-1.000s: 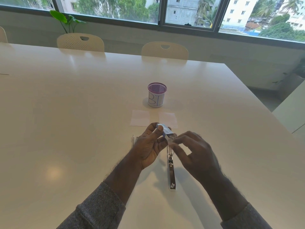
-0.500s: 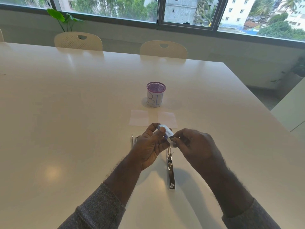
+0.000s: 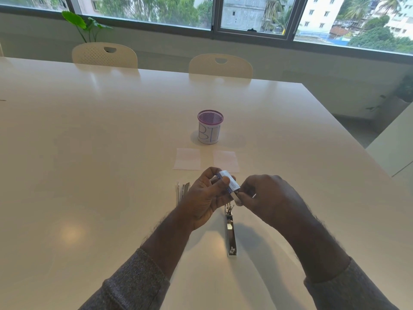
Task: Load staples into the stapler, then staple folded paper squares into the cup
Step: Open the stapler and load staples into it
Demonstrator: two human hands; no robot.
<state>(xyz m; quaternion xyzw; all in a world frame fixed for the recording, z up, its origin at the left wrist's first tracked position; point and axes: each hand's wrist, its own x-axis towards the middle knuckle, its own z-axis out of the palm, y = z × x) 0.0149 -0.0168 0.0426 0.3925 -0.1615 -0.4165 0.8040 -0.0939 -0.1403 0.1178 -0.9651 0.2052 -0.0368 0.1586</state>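
Note:
My left hand [image 3: 207, 198] holds a small white and blue staple box [image 3: 228, 184] above the table. My right hand [image 3: 268, 198] pinches the box's near end with thumb and fingers. Below my hands the metal stapler [image 3: 230, 233] lies opened flat on the white table [image 3: 89, 175], partly hidden by my hands. Another metal part [image 3: 182, 190] shows left of my left hand. Two pale paper squares [image 3: 187, 158] [image 3: 225, 160] lie side by side beyond my hands. The purple mesh cup [image 3: 210, 126] with a white label stands upright behind them.
Two cream chairs [image 3: 104, 55] [image 3: 220, 65] stand at the table's far edge under the windows. A green plant [image 3: 85, 25] rises behind the left chair. The table's right edge [image 3: 348, 139] runs diagonally, with a second white surface [image 3: 393, 142] beyond it.
My right hand has closed in from open fingers onto the near end of the staple box. The left hand keeps its hold in much the same place.

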